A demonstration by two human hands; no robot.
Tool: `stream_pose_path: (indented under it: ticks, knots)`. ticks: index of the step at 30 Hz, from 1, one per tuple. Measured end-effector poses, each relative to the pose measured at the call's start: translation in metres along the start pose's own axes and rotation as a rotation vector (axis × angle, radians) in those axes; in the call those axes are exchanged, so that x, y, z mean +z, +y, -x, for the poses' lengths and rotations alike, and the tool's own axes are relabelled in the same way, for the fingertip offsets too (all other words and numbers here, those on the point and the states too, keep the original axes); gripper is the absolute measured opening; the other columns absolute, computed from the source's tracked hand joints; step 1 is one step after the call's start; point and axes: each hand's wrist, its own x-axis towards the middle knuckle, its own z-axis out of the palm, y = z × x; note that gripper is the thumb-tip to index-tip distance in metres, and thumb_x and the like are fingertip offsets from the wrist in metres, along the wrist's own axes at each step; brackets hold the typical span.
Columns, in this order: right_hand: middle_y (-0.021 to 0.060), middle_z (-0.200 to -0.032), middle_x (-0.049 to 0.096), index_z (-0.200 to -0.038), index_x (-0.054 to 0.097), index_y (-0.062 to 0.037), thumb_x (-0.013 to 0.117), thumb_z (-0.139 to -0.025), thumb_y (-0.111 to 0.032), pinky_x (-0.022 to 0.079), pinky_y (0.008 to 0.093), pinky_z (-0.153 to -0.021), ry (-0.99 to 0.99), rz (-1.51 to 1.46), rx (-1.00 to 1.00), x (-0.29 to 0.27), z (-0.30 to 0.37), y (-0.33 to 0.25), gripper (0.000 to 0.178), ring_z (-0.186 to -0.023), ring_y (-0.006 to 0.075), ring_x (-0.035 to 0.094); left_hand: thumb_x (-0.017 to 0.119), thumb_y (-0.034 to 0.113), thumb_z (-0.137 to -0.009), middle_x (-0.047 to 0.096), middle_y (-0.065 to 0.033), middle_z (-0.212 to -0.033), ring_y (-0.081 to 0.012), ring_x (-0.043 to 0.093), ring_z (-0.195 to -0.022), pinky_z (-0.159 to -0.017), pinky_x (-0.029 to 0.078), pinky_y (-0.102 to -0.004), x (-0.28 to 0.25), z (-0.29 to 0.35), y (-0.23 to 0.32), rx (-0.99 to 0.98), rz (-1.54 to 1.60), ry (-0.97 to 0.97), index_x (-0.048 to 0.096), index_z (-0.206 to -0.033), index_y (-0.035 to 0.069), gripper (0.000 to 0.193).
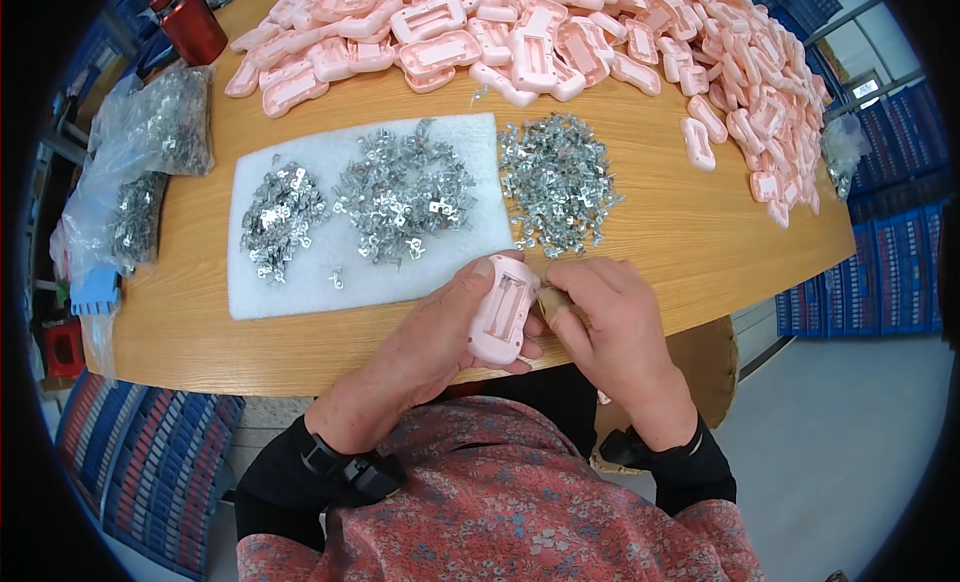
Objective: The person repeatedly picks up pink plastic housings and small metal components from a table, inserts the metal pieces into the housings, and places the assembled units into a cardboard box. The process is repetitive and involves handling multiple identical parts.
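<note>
A pink plastic housing (490, 334) with an open battery compartment is gripped in my left hand (432, 327) near the table's front edge. Beside its right side, my right hand (612, 317) is closed in a pinch at the compartment. Whatever lies between those fingertips is too small to make out. Beyond my hands, a white foam sheet (300, 304) carries two heaps of small metal contact pieces (405, 197), with one loose piece near its front. Another heap of metal pieces (560, 182) lies on the bare wood just right of the sheet.
A big pile of pink housings (535, 52) covers the far side of the wooden table (690, 242). Clear plastic bags of metal parts (170, 122) and a red canister (190, 24) stand at the left. Blue racks (870, 272) stand right, and a cardboard box (705, 372) sits below the table edge.
</note>
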Motion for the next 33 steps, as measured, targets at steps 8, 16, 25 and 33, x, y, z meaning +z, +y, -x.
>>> stream_pose_path:
  ticks: [8, 16, 25, 33]
  knots:
    - [0.0035, -0.097, 0.061, -0.105, 0.069, -0.0111, 0.074, -0.076, -0.014, 0.042, 0.0385, -0.08, -0.036, 0.151, -0.119, 0.003, 0.005, -0.002, 0.03, -0.093, 0.0244, 0.059, 0.031, 0.043, -0.109, 0.063, -0.0141, -0.107, -0.0234, 0.068, -0.089, -0.076, 0.061, -0.0394, -0.001, 0.0, -0.002, 0.012, 0.041, 0.038, 0.038, -0.145, 0.008, 0.05]
    - [0.004, -0.1, 0.06, -0.106, 0.068, -0.0099, 0.075, -0.073, -0.012, 0.042, 0.0394, -0.083, -0.078, 0.165, -0.111, 0.001, 0.012, -0.002, 0.034, -0.095, 0.0252, 0.058, 0.031, 0.042, -0.109, 0.062, -0.0155, -0.105, -0.0235, 0.067, -0.087, -0.074, 0.061, -0.0381, 0.001, 0.001, -0.002, 0.015, 0.02, 0.051, 0.037, -0.145, 0.008, 0.05]
    - [0.0047, -0.094, 0.062, -0.108, 0.069, -0.0106, 0.073, -0.071, -0.007, 0.043, 0.0411, -0.08, -0.009, 0.09, -0.123, 0.008, 0.01, -0.003, 0.038, -0.09, 0.0266, 0.059, 0.028, 0.045, -0.109, 0.064, -0.0164, -0.101, -0.0266, 0.069, -0.085, -0.073, 0.061, -0.04, 0.001, -0.001, -0.007, 0.06, -0.01, 0.069, 0.037, -0.146, 0.007, 0.053]
    - [0.0062, -0.094, 0.065, -0.119, 0.061, -0.0028, 0.067, -0.094, -0.012, 0.047, 0.0241, -0.064, 0.153, -0.418, 0.276, 0.018, 0.007, 0.005, 0.027, -0.07, 0.012, 0.059, 0.03, 0.047, -0.108, 0.063, -0.0162, -0.112, -0.0274, 0.07, -0.088, -0.078, 0.06, -0.0411, -0.003, 0.0, -0.006, 0.099, -0.034, -0.033, 0.032, -0.149, 0.005, 0.058]
